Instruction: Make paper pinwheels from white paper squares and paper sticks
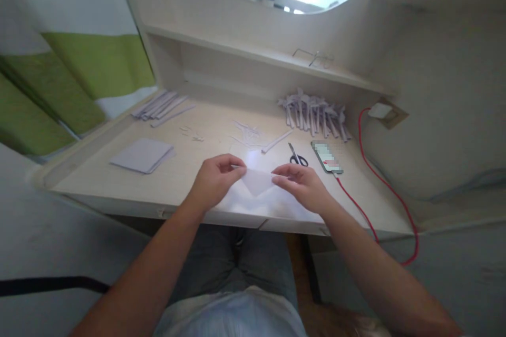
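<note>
Seated at a pale wooden desk (118, 168), viewed from above. Both hands meet at the near edge, over a small folded piece of white paper (258, 181).

Left hand (215, 181): fingers curled, thumb and forefinger pinched on the paper's left corner. Right hand (302, 184): fingertips pressed on the right edge, thumb tucked under — grasping it too. The paper spans the gap between the two hands, just above or resting on a larger white sheet (256, 202) lying flat on the desk; whether it touches that sheet, I cannot tell.

Handling judgement: the paper looks very light, thin and limp where unfolded, stiffer along any crease. It should tear or crumple easily and slide readily on the smooth desk — best held at corners and edges with fingertip pinches, as both hands do here, not by the middle.

Surroundings: scissors (297, 157) just beyond the right hand, closed, handles toward the person. A phone (327, 157) beside them with a red cable (379, 179) running to a wall socket. A heap of finished folded paper pieces (314, 113) at the back right; paper strips (160, 105) at the back left; a stack of square sheets (143, 155) to the left; small scraps (247, 131) mid-desk.
</note>
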A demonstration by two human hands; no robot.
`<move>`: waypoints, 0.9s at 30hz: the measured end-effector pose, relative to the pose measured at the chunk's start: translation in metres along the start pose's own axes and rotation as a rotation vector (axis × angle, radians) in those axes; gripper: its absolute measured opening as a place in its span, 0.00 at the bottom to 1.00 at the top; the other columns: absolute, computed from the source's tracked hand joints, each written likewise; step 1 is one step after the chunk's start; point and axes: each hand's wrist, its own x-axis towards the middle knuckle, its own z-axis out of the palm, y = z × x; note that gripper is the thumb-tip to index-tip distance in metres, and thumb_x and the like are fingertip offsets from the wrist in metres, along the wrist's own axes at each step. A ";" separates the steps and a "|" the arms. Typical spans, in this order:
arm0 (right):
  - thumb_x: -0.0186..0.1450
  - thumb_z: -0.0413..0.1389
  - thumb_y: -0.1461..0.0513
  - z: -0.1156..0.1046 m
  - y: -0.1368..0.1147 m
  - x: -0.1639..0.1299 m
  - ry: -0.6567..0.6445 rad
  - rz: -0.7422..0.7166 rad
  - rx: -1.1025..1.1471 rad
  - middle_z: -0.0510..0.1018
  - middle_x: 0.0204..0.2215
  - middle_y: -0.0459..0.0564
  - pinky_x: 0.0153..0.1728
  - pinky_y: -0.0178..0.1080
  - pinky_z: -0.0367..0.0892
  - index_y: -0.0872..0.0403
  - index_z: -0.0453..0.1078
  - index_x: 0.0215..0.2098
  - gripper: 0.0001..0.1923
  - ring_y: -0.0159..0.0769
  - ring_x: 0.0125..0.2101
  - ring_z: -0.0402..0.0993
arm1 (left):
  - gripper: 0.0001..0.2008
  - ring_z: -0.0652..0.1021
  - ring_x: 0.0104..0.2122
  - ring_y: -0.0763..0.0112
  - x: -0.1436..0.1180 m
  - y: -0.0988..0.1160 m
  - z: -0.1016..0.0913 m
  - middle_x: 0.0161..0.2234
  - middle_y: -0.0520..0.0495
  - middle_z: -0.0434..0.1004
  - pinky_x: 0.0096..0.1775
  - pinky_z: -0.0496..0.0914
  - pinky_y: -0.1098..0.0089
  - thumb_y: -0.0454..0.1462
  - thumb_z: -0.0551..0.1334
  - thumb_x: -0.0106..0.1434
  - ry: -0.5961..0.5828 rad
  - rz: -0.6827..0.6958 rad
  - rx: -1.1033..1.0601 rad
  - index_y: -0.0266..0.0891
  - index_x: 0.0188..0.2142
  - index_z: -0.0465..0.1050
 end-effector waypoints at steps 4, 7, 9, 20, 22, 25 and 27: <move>0.60 0.65 0.54 -0.022 -0.001 0.048 -0.057 0.090 0.179 0.82 0.28 0.48 0.32 0.36 0.67 0.56 0.79 0.33 0.12 0.34 0.28 0.74 | 0.10 0.76 0.30 0.69 0.061 0.018 -0.010 0.29 0.48 0.79 0.33 0.69 0.71 0.42 0.64 0.56 -0.173 -0.024 -0.001 0.37 0.33 0.78; 0.57 0.66 0.56 -0.030 0.002 0.077 -0.067 0.099 0.183 0.80 0.23 0.47 0.26 0.35 0.64 0.57 0.79 0.31 0.11 0.31 0.23 0.71 | 0.08 0.74 0.23 0.70 0.103 0.031 -0.014 0.22 0.50 0.77 0.26 0.64 0.73 0.39 0.70 0.48 -0.440 -0.026 0.108 0.36 0.27 0.80; 0.57 0.67 0.57 -0.034 0.006 0.089 -0.066 0.101 0.190 0.80 0.22 0.47 0.24 0.34 0.63 0.57 0.80 0.31 0.11 0.30 0.21 0.69 | 0.07 0.71 0.21 0.72 0.125 0.037 -0.014 0.18 0.52 0.74 0.23 0.60 0.73 0.39 0.71 0.47 -0.581 -0.012 0.176 0.36 0.22 0.80; 0.61 0.65 0.52 -0.026 0.043 0.108 0.053 0.098 0.337 0.83 0.26 0.50 0.36 0.38 0.70 0.56 0.77 0.27 0.15 0.34 0.28 0.76 | 0.20 0.62 0.21 0.75 0.162 0.001 -0.011 0.19 0.54 0.63 0.24 0.55 0.73 0.50 0.63 0.62 -0.797 0.078 0.138 0.36 0.24 0.76; 0.61 0.64 0.52 -0.023 0.045 0.113 0.050 0.104 0.357 0.82 0.24 0.49 0.35 0.38 0.70 0.56 0.77 0.26 0.15 0.34 0.27 0.76 | 0.21 0.62 0.21 0.75 0.162 -0.005 -0.011 0.19 0.54 0.63 0.24 0.55 0.73 0.50 0.62 0.63 -0.809 0.074 0.133 0.36 0.23 0.75; 0.62 0.63 0.52 -0.019 0.047 0.122 0.075 0.114 0.404 0.80 0.22 0.49 0.35 0.38 0.71 0.55 0.76 0.25 0.15 0.35 0.26 0.76 | 0.20 0.67 0.24 0.73 0.161 -0.012 -0.010 0.22 0.52 0.69 0.27 0.60 0.73 0.50 0.64 0.62 -0.750 0.034 0.061 0.37 0.24 0.76; 0.61 0.63 0.53 -0.016 0.049 0.127 0.108 0.129 0.436 0.80 0.21 0.48 0.34 0.38 0.71 0.55 0.76 0.24 0.14 0.34 0.25 0.76 | 0.18 0.70 0.26 0.71 0.160 -0.018 -0.009 0.24 0.51 0.73 0.30 0.63 0.72 0.50 0.64 0.61 -0.690 0.005 0.006 0.37 0.28 0.78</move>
